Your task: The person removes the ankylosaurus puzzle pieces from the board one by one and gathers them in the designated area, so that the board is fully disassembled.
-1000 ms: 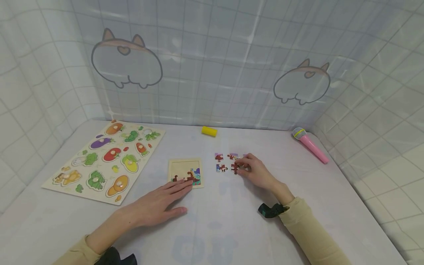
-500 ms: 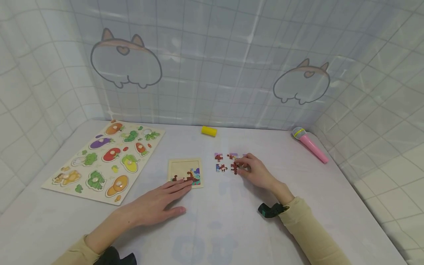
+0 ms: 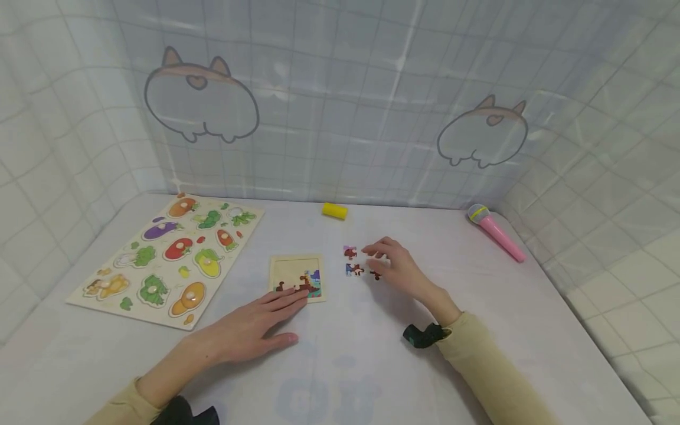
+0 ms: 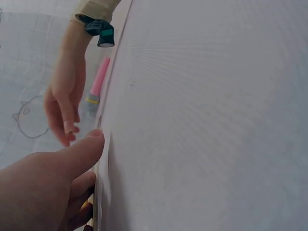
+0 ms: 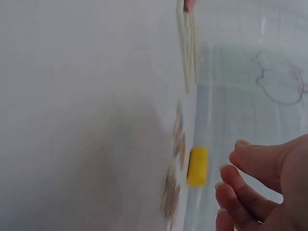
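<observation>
My left hand [image 3: 244, 333] lies with straight fingers over the lower edge of a small wooden jigsaw tray [image 3: 287, 262], its thumb spread to the side. A few joined pieces with a brown and blue picture fill the tray's lower right; my fingers hide part of them. To the right of the tray, my right hand [image 3: 398, 268] is raised over loose jigsaw pieces, fingers loosely bent. In the right wrist view the thumb and fingertips [image 5: 240, 144] are apart with nothing between them. Still showing are an upper piece [image 3: 350, 252], a lower piece [image 3: 354, 270] and a dark red piece [image 3: 376, 275]; the hand covers others.
A large vegetable peg puzzle board [image 3: 175, 265] lies on the left. A yellow cylinder [image 3: 334, 211] sits at the back of the white-covered table [image 3: 340, 378], and a pink toy microphone [image 3: 496, 232] at the back right. Tiled-pattern curtains enclose the back and sides.
My right hand has let go of the dark red piece, lifted and shifted slightly left and away from me over the loose pieces. The left hand stays on the tray.
</observation>
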Demonstrator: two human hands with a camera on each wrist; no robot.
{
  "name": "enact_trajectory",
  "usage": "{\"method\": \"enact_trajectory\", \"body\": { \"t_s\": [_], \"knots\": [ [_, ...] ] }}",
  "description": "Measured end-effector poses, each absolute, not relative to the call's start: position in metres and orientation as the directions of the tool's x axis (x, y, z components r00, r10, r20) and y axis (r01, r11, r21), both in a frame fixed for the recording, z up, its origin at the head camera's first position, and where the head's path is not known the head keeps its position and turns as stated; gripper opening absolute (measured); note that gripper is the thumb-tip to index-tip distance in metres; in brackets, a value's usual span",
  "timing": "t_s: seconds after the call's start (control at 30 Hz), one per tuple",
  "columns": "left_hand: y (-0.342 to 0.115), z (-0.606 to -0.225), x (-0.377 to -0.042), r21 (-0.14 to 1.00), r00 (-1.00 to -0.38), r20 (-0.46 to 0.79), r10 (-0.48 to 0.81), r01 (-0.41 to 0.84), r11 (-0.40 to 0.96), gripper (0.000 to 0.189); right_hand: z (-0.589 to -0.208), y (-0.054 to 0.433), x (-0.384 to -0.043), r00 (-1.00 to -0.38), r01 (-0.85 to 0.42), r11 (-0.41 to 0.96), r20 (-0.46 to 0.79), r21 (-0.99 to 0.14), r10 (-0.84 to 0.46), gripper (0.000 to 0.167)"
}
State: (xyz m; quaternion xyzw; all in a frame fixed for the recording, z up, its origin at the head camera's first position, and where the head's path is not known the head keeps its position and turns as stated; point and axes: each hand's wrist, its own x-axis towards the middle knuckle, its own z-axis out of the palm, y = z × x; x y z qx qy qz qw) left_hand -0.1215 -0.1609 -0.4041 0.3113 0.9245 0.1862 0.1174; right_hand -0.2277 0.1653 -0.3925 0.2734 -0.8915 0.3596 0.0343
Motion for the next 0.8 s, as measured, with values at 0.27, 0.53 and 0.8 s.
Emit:
{"method": "enact_trajectory", "body": {
  "t_s": [0.27, 0.53, 0.8],
  "knots": [
    [-0.163, -0.406, -0.121, 0.415, -0.775, -0.094, 0.625, 0.541, 0.732, 0.073, -0.387, 0.106, -0.23, -0.772, -0.577, 0.539, 0.193, -0.614, -0.606, 0.031],
    [-0.162, -0.408, -0.122, 0.412, -0.765, -0.09, 0.638, 0.555, 0.723, 0.072, -0.394, 0.08, -0.228, -0.716, -0.62, 0.522, 0.15, -0.586, -0.681, 0.031],
    [-0.163, -0.405, -0.123, 0.408, -0.762, -0.1, 0.64, 0.555, 0.725, 0.073, -0.399, 0.076, -0.222, -0.716, -0.613, 0.553, 0.101, -0.564, -0.691, 0.031]
  ]
}}
